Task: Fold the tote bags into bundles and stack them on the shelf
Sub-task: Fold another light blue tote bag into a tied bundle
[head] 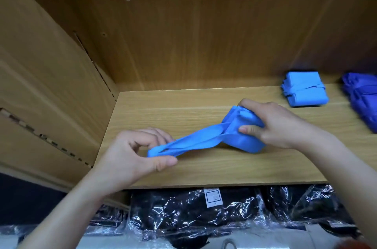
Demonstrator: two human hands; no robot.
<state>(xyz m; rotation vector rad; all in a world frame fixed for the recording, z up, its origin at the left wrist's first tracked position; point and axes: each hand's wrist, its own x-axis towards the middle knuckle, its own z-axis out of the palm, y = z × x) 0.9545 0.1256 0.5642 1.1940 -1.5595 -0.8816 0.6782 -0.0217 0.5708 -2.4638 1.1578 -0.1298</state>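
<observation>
A light blue tote bag (pixel 240 136) lies folded into a thick bundle on the wooden shelf (pixel 204 171). My right hand (pixel 273 124) grips that bundle from the right. The bag's handles (pixel 191 142) stretch out to the left, and my left hand (pixel 134 150) pinches their end between thumb and fingers. A finished light blue bundle (pixel 304 89), wrapped in its own handles, rests at the back right of the shelf. Beside it at the right edge sits a darker blue pile of bags (pixel 363 97), partly cut off by the frame.
The shelf has a wooden back panel and a side wall (pixel 51 77) on the left, and another board overhead. Below the shelf's front edge lie several black items in clear plastic wrap (pixel 193 214).
</observation>
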